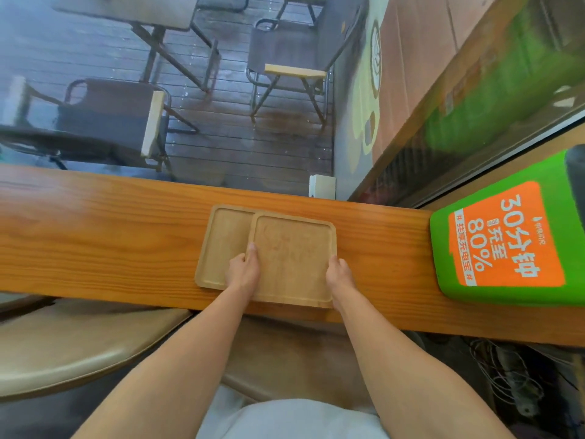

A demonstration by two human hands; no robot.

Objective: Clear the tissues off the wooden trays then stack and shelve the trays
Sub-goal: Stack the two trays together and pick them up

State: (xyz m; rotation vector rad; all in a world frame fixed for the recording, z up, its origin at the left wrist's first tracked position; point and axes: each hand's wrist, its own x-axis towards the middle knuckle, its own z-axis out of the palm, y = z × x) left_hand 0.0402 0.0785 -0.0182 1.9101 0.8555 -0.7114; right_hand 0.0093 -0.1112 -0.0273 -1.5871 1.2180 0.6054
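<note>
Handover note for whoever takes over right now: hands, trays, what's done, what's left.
Left hand: gripping the left edge of the upper tray, thumb on top.
Right hand: gripping that tray's right edge.
Upper tray overlaps the right part of the lower tray, offset to the right, not squared up. Both sit on the wooden counter.
Done: no tissues visible on either tray.
Left: align the stack, then carry it to the shelf, which is not in view.

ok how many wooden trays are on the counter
2: the upper tray, held by both hands, overlaps the lower tray to its left. More could hide beneath.
</note>
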